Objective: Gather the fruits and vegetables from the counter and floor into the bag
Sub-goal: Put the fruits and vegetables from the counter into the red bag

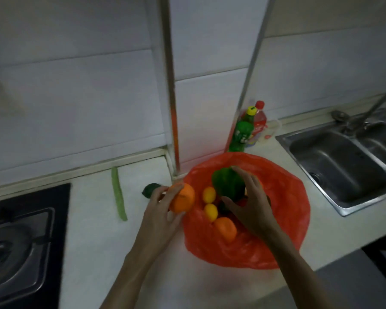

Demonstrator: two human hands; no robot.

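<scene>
A person's left hand (163, 208) cups an orange (182, 198) at the rim of a red plastic bag (283, 219) on the counter (94, 230), while the right hand (247, 204), fingers spread, closes loosely on a green pepper (226, 184) over the bag's mouth. Two lemons (209, 194) and another orange lie inside. The slack rim could fold and send fruit rolling. A long bean (118, 195) and a dark green item (151, 190) wait on the counter. The label on the green bottle (241, 136) is too blurred to read.
</scene>
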